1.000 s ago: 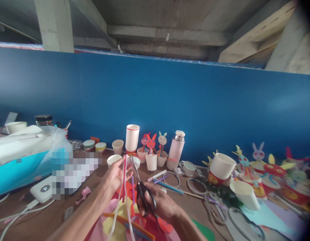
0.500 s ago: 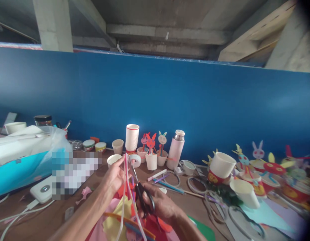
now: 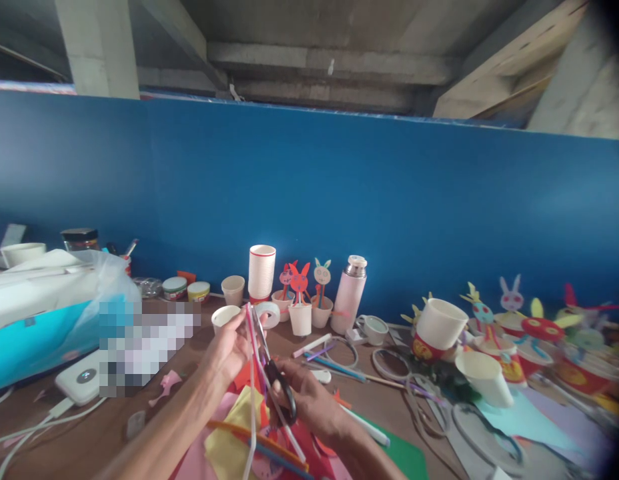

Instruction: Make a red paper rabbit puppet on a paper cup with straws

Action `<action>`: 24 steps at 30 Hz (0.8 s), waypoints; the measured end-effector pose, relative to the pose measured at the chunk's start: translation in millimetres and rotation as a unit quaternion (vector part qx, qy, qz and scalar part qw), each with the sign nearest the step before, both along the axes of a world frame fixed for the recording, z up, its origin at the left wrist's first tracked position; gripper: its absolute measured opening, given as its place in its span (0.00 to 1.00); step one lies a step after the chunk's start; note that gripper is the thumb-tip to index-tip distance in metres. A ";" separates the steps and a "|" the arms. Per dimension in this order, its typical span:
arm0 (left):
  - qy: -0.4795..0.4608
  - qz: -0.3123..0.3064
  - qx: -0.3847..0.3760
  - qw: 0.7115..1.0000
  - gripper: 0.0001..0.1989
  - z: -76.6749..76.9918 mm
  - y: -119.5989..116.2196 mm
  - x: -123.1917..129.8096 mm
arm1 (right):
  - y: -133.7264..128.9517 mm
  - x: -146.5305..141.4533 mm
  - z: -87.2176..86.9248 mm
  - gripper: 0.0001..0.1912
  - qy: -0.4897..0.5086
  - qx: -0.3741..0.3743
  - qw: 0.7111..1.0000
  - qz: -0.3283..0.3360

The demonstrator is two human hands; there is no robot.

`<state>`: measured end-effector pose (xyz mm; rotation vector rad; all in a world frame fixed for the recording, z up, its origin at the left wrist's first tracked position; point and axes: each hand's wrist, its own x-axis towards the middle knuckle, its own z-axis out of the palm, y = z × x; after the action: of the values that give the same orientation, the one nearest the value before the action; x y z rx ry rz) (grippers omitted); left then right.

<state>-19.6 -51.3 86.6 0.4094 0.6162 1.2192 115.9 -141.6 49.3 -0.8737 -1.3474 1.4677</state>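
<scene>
My left hand [image 3: 233,347] is closed, pinching the upper ends of thin pink and white straws [image 3: 253,407]. Their lower parts spread apart and hang over the craft paper, one bent near the bottom. Black-handled scissors [image 3: 278,387] are gripped in my right hand [image 3: 309,400], fingers wrapped around the handles. The metal blades point up beside the straws, close to my left fingertips; whether they touch the straws I cannot tell. Below both hands lie yellow paper [image 3: 229,440] and red and pink sheets. Just behind my fingertips stands a tape roll [image 3: 267,315].
Behind stand stacked paper cups [image 3: 262,272], rabbit figures in cups [image 3: 300,319] and a pink thermos [image 3: 350,297]. More decorated cups [image 3: 434,333] fill the right side. At left are a plastic bag [image 3: 109,287] and a white device [image 3: 82,385] with cables. A white marker [image 3: 365,427] lies by my right wrist.
My right hand and the scissors have shifted slightly, bringing the blades closer alongside the straws. The straws' lower ends have swung right. A white marker now shows beside my right wrist.
</scene>
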 end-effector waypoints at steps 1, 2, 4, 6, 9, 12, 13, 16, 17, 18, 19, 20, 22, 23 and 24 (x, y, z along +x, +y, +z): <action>-0.004 0.002 -0.002 1.000 0.06 -0.5 -0.4 0.5 | -0.2 -0.5 1.0 0.23 -0.002 0.000 1.000 -0.005; -0.008 0.005 -0.003 1.000 0.06 -1.1 -0.6 0.9 | -0.5 -1.1 2.0 0.23 -0.002 0.000 1.000 -0.009; -0.013 0.006 -0.001 1.000 0.05 -2.6 -0.4 1.8 | -1.2 -2.4 3.8 0.24 -0.005 -0.001 1.000 -0.018; -0.012 0.002 0.003 1.000 0.05 -4.4 0.2 2.8 | -1.6 -3.5 4.8 0.23 -0.006 -0.004 1.000 -0.025; -0.007 -0.003 0.008 1.000 0.05 -6.8 0.5 4.8 | -0.8 -4.3 4.5 0.24 0.000 -0.011 0.999 -0.032; -0.003 -0.006 0.007 1.000 0.04 -8.7 -1.0 7.3 | 1.8 -4.3 1.0 0.26 -0.005 -0.010 0.999 -0.037; -0.002 -0.005 0.006 1.000 0.03 -9.4 -1.7 8.1 | 2.9 -4.3 -0.9 0.26 -0.012 -0.007 0.999 -0.040; -0.002 0.001 0.006 1.000 0.04 -12.7 -3.0 10.1 | 6.0 -4.8 -7.1 0.25 -0.037 0.005 0.998 -0.054; -0.002 0.000 0.006 1.000 0.04 -14.0 -3.1 10.5 | 6.8 -5.1 -8.8 0.24 -0.044 0.009 0.997 -0.060; -0.002 -0.002 0.006 1.000 0.04 -15.1 -3.0 10.7 | 7.5 -5.3 -10.1 0.23 -0.049 0.012 0.997 -0.066; -0.003 -0.006 0.006 1.000 0.04 -16.1 -2.9 10.8 | 8.0 -5.5 -10.8 0.23 -0.054 0.015 0.996 -0.071; -0.003 -0.010 0.005 1.000 0.04 -16.7 -2.9 10.7 | 8.3 -5.5 -11.1 0.23 -0.059 0.015 0.995 -0.075; -0.003 -0.020 0.004 1.000 0.05 -16.6 -3.4 10.5 | 8.6 -5.1 -10.7 0.23 -0.065 0.013 0.995 -0.079; 0.001 -0.023 0.003 1.000 0.05 -16.0 -3.9 10.4 | 8.5 -4.7 -10.4 0.23 -0.064 0.013 0.995 -0.079; 0.006 -0.025 0.001 1.000 0.04 -15.2 -4.5 10.4 | 8.5 -4.2 -10.1 0.24 -0.062 0.014 0.995 -0.080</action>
<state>-9.3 -55.8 71.4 0.4309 0.6113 1.1715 111.7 -133.2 39.2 -1.0449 -1.3512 1.2870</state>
